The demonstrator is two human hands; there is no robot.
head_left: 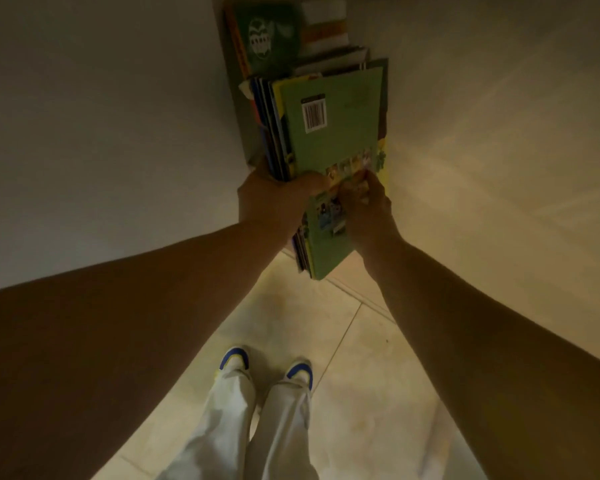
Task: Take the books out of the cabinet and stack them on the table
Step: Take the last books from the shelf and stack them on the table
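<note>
A bundle of thin books [333, 129] stands on edge, half out of a narrow cabinet opening [236, 109]; the nearest one has a green back cover with a barcode. My left hand [274, 199] grips the bundle from the left side. My right hand [368, 206] grips it from the right, fingers curled over the green cover's lower part. Deeper in the cabinet stands a dark green book with a white emblem [267, 36], with pale and orange books [323, 29] beside it. No table is in view.
White cabinet fronts rise on both sides of the opening, the left door panel [101, 133] and the right panel [499, 133]. Below lies a tiled floor [361, 393], where my legs in pale trousers and blue-trimmed shoes [234, 360] stand close to the cabinet.
</note>
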